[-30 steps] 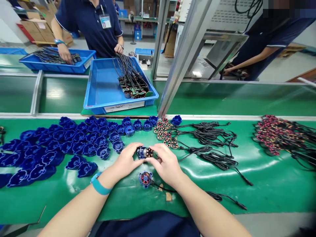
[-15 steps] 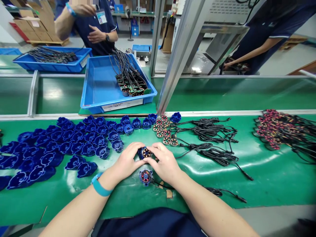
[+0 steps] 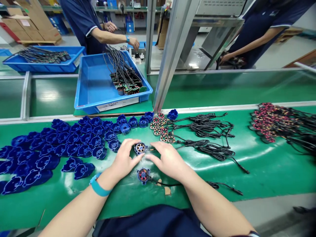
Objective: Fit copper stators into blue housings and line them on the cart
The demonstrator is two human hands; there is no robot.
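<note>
My left hand (image 3: 125, 158) is closed round a small blue housing with a copper-wound stator (image 3: 140, 148) set in it, held just above the green mat. My right hand (image 3: 168, 159) lies beside it on the right, fingers stretched toward the part and touching its wire side. Just below both hands a second blue housing with a stator (image 3: 143, 174) rests on the mat, its black cable (image 3: 217, 186) trailing right.
Many empty blue housings (image 3: 61, 144) cover the mat at left. Several loose stators (image 3: 161, 130) with black cables (image 3: 209, 135) lie behind my hands; another pile of wired stators (image 3: 271, 125) is far right. A blue tray (image 3: 98, 85) and a metal post (image 3: 170, 59) stand behind. Two other people work opposite.
My hands turned the housing so the stator faces up, and my right hand's fingers loosened from it. The person opposite left the trays and reached right.
</note>
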